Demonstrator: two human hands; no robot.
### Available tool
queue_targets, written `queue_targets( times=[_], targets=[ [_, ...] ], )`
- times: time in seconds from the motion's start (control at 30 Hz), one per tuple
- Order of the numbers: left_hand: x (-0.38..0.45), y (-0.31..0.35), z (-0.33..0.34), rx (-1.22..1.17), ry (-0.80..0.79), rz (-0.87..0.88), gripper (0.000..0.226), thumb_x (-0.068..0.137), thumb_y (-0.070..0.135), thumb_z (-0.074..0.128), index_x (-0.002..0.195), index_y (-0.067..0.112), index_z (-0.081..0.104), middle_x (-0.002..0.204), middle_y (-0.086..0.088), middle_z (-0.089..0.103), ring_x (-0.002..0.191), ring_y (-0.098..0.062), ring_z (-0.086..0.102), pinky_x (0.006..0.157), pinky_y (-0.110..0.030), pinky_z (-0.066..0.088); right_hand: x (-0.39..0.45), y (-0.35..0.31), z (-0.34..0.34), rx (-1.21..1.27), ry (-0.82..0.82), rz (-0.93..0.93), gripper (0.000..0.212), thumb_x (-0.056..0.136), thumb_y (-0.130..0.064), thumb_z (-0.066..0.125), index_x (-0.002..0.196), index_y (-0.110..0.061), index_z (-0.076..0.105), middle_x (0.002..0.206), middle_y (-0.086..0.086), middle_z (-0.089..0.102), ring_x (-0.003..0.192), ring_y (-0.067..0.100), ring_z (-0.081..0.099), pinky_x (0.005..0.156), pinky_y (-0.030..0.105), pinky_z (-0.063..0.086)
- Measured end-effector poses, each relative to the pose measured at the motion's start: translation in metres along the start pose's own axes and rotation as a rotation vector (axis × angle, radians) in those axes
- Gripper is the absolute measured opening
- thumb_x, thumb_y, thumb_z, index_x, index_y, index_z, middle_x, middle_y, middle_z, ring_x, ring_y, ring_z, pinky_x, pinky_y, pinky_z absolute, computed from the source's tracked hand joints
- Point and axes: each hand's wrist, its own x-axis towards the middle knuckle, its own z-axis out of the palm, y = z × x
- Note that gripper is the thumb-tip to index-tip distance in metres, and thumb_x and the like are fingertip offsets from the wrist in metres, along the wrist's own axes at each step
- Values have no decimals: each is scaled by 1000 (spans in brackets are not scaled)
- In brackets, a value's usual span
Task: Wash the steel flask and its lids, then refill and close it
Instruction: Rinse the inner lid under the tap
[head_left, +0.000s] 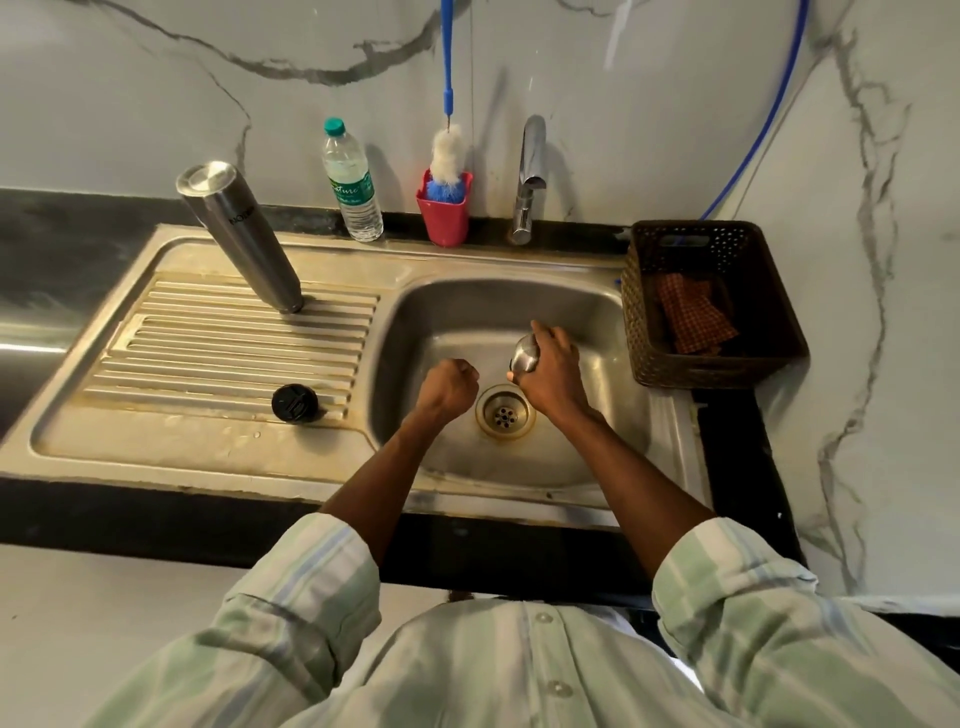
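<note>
The steel flask (240, 236) stands upside down on the ribbed draining board (156, 364), mouth on the ribs. A black inner lid (294, 403) lies on the board near the basin's left rim. My right hand (553, 371) grips the steel outer lid (524, 353) over the sink basin (597, 322), just above the drain (505, 414). My left hand (451, 385) is a closed fist left of the drain, and nothing shows in it.
The tap (531, 176) rises behind the basin with no water running. A plastic water bottle (352, 182) and a red holder (444, 215) with a bottle brush stand at the back. A brown basket (779, 332) with a checked cloth sits right of the sink.
</note>
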Motion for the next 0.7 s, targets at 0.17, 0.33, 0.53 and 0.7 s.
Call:
queue_targets(
  times=[0.17, 0.33, 0.53, 0.7],
  targets=[
    [-18, 13, 3, -11, 47, -23, 30, 98, 9, 45, 105, -2, 72, 114, -19, 71, 108, -37, 65, 95, -43, 53, -3, -10, -22, 38, -11, -19, 76, 74, -16, 84, 139, -15, 43, 141, 12, 32, 127, 30, 42, 96, 26, 40],
    [-31, 20, 8, -57, 144, -39, 36, 92, 4, 48, 120, 8, 69, 128, -10, 67, 119, -29, 61, 103, -39, 49, -6, -47, -60, 112, 110, -108, 86, 79, -17, 80, 149, -13, 32, 147, 14, 40, 135, 30, 36, 108, 36, 35],
    [-48, 20, 12, -86, 216, -13, 43, 89, -2, 47, 126, 6, 66, 132, -10, 65, 123, -26, 59, 107, -37, 46, -28, -26, -37, -9, 181, -111, 69, 87, -19, 70, 145, -8, 36, 144, 15, 44, 133, 32, 40, 104, 35, 39],
    [-51, 12, 10, -85, 224, 0, 43, 89, -3, 47, 127, 5, 66, 131, -10, 65, 124, -25, 59, 107, -35, 46, -34, -23, -27, -21, 199, -83, 74, 85, -24, 71, 146, -8, 33, 147, 13, 41, 134, 30, 38, 107, 41, 36]
  ],
)
